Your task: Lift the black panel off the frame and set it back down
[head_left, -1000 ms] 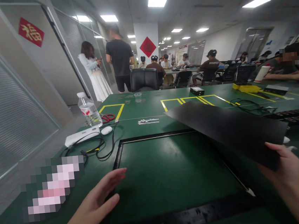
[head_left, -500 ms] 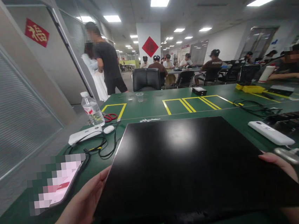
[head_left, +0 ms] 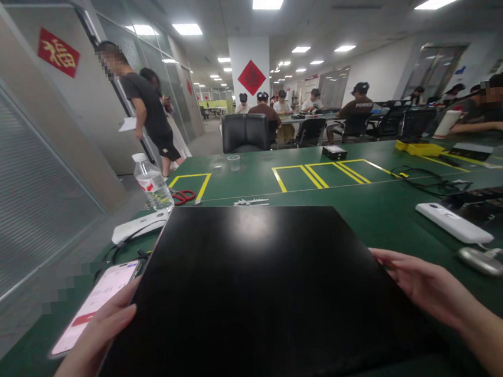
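Two hands: a black panel (head_left: 247, 289) is flanked by the left hand (head_left: 99, 339) at one side edge and by the right hand (head_left: 421, 285) at the other
Left fingers: the panel's edge is gripped by thumb and fingers, some of which are hidden behind it
Right fingers: the opposite edge is met by loosely bent fingers; whether it is clamped or only touched cannot be told
Black panel: its glossy face is turned up over the near part of the green table (head_left: 386, 199), and whatever lies beneath is hidden
Leftward shift: since half a second ago, the panel has been carried to the left, and the right hand has been brought inward with it
Meaning: the panel is judged to be under adjustment rather than released; whether the table is touched by it cannot be seen
Phone (head_left: 97, 298): its lit screen is partly covered by the left hand
Panel's right: a white device (head_left: 453, 222) and a silver oval object (head_left: 482, 261) are left well apart from the right hand
Far left corner: a bottle (head_left: 151, 183) and red-handled scissors (head_left: 184, 197) are placed just beyond the panel
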`<state>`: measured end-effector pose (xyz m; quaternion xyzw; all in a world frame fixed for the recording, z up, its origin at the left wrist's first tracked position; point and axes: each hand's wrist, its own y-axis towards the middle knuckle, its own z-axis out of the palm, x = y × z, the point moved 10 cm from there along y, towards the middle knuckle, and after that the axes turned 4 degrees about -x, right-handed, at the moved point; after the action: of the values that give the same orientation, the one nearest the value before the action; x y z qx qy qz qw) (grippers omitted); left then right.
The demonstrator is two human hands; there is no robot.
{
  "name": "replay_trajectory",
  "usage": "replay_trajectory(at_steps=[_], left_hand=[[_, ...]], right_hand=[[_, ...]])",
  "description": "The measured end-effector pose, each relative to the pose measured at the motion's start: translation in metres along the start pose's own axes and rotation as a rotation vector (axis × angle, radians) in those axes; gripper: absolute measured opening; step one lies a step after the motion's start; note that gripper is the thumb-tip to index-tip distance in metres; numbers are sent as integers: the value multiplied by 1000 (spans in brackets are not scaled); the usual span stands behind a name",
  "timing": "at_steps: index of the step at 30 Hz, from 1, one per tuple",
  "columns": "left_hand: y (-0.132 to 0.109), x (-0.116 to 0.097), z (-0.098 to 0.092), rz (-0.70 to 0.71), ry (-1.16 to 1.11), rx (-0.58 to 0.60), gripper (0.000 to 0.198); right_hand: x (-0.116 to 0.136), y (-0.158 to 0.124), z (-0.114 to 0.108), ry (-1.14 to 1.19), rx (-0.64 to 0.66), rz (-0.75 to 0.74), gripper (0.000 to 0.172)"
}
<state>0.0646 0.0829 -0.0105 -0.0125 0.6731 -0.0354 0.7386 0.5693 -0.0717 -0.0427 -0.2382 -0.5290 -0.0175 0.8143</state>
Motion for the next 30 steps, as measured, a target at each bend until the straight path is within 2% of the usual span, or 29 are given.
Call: replay_trajectory(at_steps=[3,7,12,20,27,30], left_hand=[[1,-1,-11,-8,18,-81,46],[0,-3,-5,-12,30,-123,50],[-8,-8,12,-24,-24,-125,48],[-10,-8,11,-23,1,-137,48],[-16,-8,23,-32,-50,-104,46],[-19,-1,25,-88,-75,-108,56]], right_hand=[[3,4,-9,-30,-39,-35,46],[2,7,-17,-82,-110,-63,47],[-1,11,-18,-90,-127,-54,38],[4,9,-26,-224,-193,-43,32],[20,6,-29,-444,-291,-155,31],[19,9,-33,-433,-299,-151,30]])
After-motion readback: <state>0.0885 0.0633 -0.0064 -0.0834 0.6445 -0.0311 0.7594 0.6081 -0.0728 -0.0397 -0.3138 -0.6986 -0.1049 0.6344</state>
